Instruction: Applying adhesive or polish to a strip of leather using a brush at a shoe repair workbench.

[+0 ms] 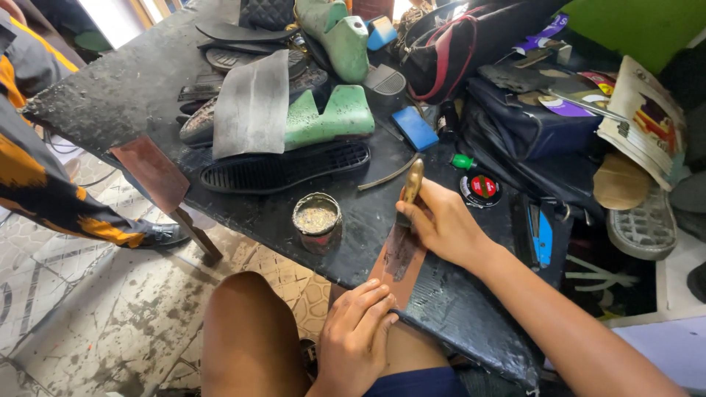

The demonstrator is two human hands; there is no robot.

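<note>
My right hand [441, 224] grips a brush with a yellowish wooden handle [413, 181], its bristle end pressed on a brown leather piece [401, 268] that lies over the near edge of the black worktable [125, 88]. A dark wet patch covers the middle of the leather. My left hand [358, 334] presses down on the near end of the leather, fingers flat, above my bare knee [246, 323]. A small open tin of glue [316, 217] stands on the table just left of the leather.
Black rubber soles [287, 167], green shoe lasts [334, 117], a grey sheet [252, 106], blue blocks [414, 128], a round polish tin [480, 189] and bags [515, 125] crowd the table. Another person in orange-and-black clothing [37, 176] stands at the left. Patterned tile floor lies below.
</note>
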